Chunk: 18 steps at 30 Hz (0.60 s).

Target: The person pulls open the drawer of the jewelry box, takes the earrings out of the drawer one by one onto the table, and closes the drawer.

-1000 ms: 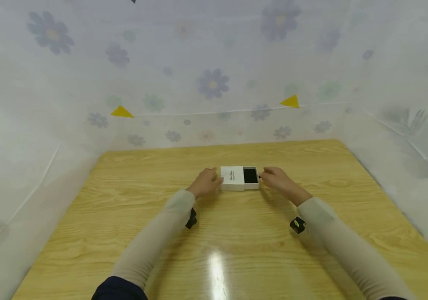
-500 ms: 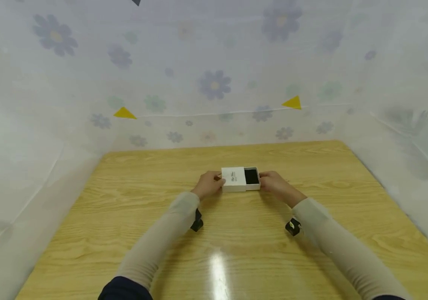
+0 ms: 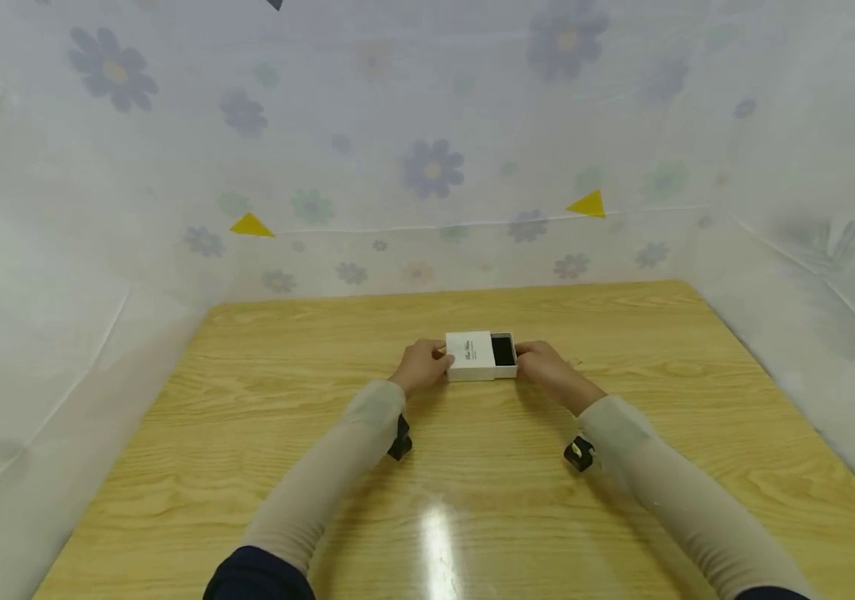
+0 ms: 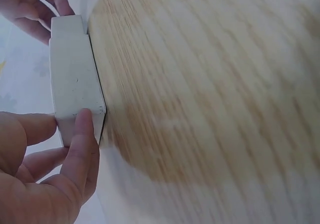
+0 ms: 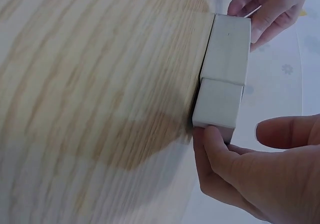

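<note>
A white sliding box [image 3: 470,356] with dark print on its lid lies flat on the table. Its inner drawer [image 3: 504,352] sticks out on the right and shows a black interior. My left hand [image 3: 422,367] grips the closed left end of the sleeve. In the left wrist view, the thumb is at the upper edge and a fingertip [image 4: 84,119] presses near the corner. Against the drawer's end rest the fingers [image 5: 215,143] of my right hand [image 3: 550,375]; its thumb [image 5: 280,131] stands apart from the box. The drawer's contents cannot be made out.
The wood-grain table [image 3: 307,350] spreads around both arms. White flower-printed sheeting [image 3: 427,108] hangs behind it and along both sides. Yellow triangles [image 3: 587,204] mark the sheeting. Each wrist carries a small black camera [image 3: 579,453].
A second ago my right fingers were at the drawer's right end by a small dark tab; now they lie against that end. Lately the drawer has slid slightly left into the sleeve.
</note>
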### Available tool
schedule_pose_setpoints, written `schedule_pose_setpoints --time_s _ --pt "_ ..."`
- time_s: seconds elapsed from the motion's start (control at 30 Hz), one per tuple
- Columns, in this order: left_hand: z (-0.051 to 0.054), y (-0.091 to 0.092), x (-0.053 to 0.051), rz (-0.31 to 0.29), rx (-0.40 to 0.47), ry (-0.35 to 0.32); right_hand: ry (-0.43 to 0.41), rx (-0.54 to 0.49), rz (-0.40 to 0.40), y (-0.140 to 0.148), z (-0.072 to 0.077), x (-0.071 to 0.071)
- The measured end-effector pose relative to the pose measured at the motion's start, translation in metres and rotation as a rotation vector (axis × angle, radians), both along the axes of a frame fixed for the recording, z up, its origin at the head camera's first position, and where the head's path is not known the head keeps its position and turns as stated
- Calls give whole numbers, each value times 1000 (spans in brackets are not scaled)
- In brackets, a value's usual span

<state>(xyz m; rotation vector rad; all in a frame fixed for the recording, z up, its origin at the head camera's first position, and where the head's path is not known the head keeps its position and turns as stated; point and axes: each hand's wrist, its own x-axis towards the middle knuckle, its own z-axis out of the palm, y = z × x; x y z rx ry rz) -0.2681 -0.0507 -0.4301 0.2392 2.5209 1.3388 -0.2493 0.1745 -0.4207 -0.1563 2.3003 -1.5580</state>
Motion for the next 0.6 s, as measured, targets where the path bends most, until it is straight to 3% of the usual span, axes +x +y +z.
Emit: schedule_pose_setpoints --time_s 0.23,0.6 --pt "-3 -3 -2 28 57 -27 -28 45 -26 -13 -2 -5" --pt "-8 4 -7 7 65 -72 6 -51 -17 -22 -8 -6"
